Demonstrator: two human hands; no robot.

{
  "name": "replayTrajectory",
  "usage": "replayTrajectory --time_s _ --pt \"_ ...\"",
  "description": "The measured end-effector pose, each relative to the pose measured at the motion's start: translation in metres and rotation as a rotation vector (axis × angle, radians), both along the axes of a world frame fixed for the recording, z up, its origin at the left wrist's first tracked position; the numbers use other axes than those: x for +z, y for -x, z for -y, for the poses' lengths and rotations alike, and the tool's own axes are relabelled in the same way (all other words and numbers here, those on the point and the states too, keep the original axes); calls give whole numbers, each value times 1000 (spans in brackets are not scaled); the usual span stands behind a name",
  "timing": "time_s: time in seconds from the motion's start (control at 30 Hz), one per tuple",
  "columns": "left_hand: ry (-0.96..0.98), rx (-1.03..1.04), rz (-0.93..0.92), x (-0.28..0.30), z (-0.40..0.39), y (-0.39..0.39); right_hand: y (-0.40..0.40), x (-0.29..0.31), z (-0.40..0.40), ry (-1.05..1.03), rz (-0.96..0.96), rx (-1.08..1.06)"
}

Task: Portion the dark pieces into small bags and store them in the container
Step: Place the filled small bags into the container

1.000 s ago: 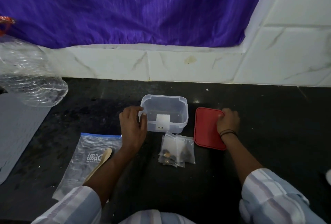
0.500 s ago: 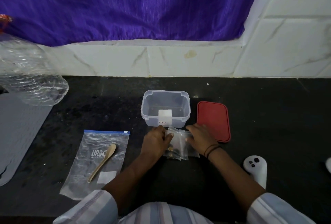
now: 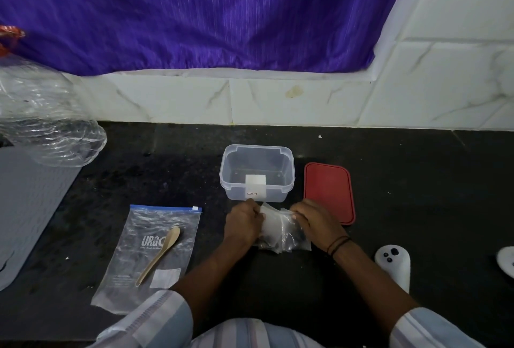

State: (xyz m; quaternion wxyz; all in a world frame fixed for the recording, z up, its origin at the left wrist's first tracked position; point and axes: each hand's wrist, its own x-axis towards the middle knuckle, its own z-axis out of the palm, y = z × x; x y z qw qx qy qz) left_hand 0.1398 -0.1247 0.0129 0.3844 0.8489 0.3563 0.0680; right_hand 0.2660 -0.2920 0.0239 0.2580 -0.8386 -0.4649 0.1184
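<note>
Black stone bench (image 3: pixel 403 181): left hand (image 3: pixel 242 224) and right hand (image 3: pixel 315 222) apparently pinched small clear filled bags (image 3: pixel 281 232). Beyond both, clear lidless plastic container (image 3: pixel 257 174) awaited them; lifting in seemed next.

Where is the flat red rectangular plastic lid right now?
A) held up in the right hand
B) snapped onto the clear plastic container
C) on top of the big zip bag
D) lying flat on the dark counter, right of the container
D: the flat red rectangular plastic lid lies flat on the dark counter, just right of the open clear plastic container, while the left hand and right hand grip the small clear bags.
</note>
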Motion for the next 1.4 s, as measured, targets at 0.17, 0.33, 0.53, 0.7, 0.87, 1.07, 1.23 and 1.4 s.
replayTrajectory --time_s 0.17,0.33,0.53,0.7,0.87,1.07,1.23,1.4 --pt "44 33 -21 2 1 -2 5 3 -3 36 -73 -27" --pt "10 16 72 5 2 0 6 11 -1 -26 -136 -62" --pt "120 -11 300 23 5 8 -3 22 10 -119 -254 -58" --pt "110 -38 458 35 0 10 -10 53 3 -256 -270 -58" --pt "48 -95 621 67 -14 6 -28 91 -17 -437 -195 -125" --pt "72 75 667 93 -51 -24 -56 111 -63 -365 -18 -172" --pt "15 120 452 87 -77 -53 -68 101 -100 -139 -15 -108" --pt "8 103 143 76 -87 -73 -78 86 -132 204 -38 -28"
